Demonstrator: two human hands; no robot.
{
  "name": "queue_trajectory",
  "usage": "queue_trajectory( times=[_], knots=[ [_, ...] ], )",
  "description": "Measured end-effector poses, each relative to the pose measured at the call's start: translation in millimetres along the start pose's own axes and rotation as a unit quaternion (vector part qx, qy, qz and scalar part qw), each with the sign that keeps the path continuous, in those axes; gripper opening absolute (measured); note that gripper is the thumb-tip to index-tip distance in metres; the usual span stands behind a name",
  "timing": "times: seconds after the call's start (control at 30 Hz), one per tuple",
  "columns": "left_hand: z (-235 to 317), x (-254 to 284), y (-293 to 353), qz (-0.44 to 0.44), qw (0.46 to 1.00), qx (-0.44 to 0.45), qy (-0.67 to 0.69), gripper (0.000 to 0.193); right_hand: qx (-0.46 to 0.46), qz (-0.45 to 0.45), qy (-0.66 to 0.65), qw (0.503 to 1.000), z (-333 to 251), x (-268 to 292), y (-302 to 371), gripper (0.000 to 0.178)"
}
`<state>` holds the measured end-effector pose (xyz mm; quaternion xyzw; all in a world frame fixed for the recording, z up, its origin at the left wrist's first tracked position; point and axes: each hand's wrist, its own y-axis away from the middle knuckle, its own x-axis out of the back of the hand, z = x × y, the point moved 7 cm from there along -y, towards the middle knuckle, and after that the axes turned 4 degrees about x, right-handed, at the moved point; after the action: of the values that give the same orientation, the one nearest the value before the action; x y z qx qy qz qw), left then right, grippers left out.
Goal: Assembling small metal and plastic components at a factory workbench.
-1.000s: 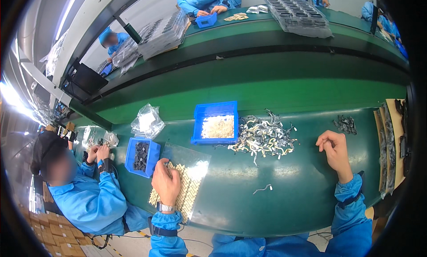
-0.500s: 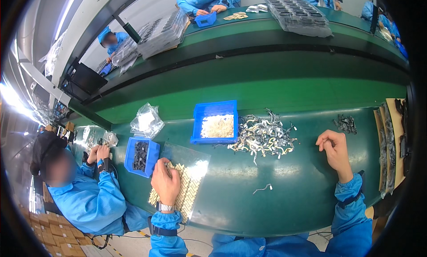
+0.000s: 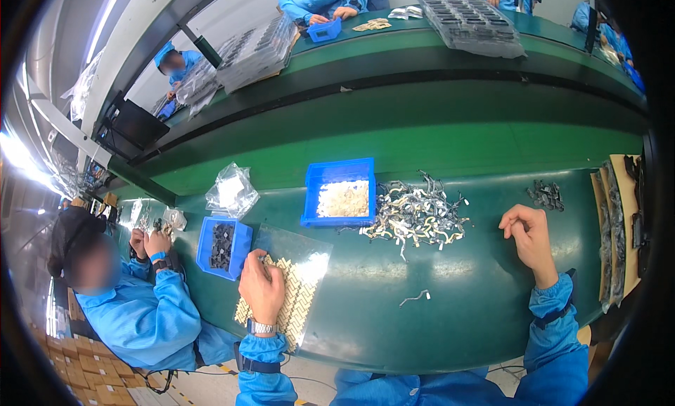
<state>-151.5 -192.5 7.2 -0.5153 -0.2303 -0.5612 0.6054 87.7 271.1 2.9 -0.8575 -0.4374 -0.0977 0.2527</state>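
My left hand (image 3: 263, 291) rests with curled fingers over rows of small cream pieces (image 3: 298, 293) on a clear plastic sheet (image 3: 318, 265). Whatever its fingers may hold is hidden. Over the right part of the green table, my right hand (image 3: 530, 241) is loosely closed, with nothing visible in it. A small pile of black parts (image 3: 545, 195) lies just beyond that hand. One short cable with a white connector (image 3: 425, 293) lies alone between my hands. Farther back is a tangled heap of similar short cables (image 3: 415, 213).
A blue bin (image 3: 339, 168) of cream pieces stands beside the cable heap. Another blue bin (image 3: 243, 246) holds black parts, with a clear plastic bag (image 3: 232, 191) behind it. Cardboard-edged stacks (image 3: 619, 230) stand at the right. A co-worker (image 3: 144, 314) sits close at my left.
My hands and the things before me stay put. The co-worker at the left has shifted both hands slightly, and a person at the far bench has moved.
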Motion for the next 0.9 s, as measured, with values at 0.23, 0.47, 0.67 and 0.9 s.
queue_trajectory(
  times=[0.23, 0.47, 0.67, 0.9],
  knots=[
    [-0.5, -0.4, 0.0, -0.003, 1.0, -0.005, -0.006, 0.029, -0.001, -0.002, 0.008, 1.0, -2.4, -0.6, -1.1, 0.025],
    [-0.2, -0.2, 0.3, -0.004, 1.0, -0.006, 0.001, 0.029, -0.004, -0.005, 0.008, 1.0, -0.1, -0.7, -0.1, 0.025],
    [-1.4, -0.2, 0.4, -0.008, 1.0, 0.002, -0.004, 0.029, -0.001, -0.006, -0.002, 1.0, 0.4, -0.9, -0.2, 0.025],
    [5.7, 3.1, -0.6, -0.021, 1.0, 0.017, 0.005, 0.027, 0.001, -0.005, 0.01, 1.0, 0.6, -0.6, 0.1, 0.026]
  ],
)
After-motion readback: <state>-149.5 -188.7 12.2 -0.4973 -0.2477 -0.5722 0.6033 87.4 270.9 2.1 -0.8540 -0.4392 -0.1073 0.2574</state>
